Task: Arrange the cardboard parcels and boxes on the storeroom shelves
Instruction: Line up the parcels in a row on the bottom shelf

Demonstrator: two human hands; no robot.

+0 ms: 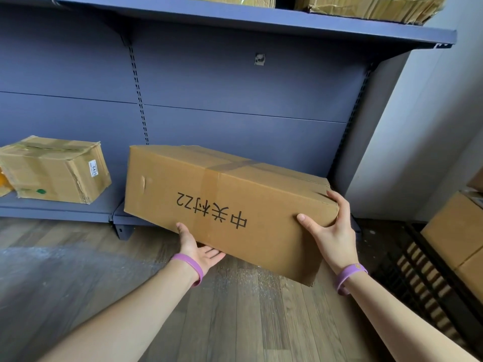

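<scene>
I hold a long taped cardboard box with black printed characters, tilted, its far end over the bottom shelf of the blue-grey rack. My left hand is under the box's near lower edge, thumb up against the front face, fingers mostly hidden beneath. At the box's right end my right hand grips the corner, thumb on the front face and fingers curled over the end. A smaller battered cardboard box lies on the same shelf at the left.
An upper shelf carries plastic-wrapped cartons. More cardboard boxes are stacked on a black crate at the right by the white wall. A wooden floor lies below.
</scene>
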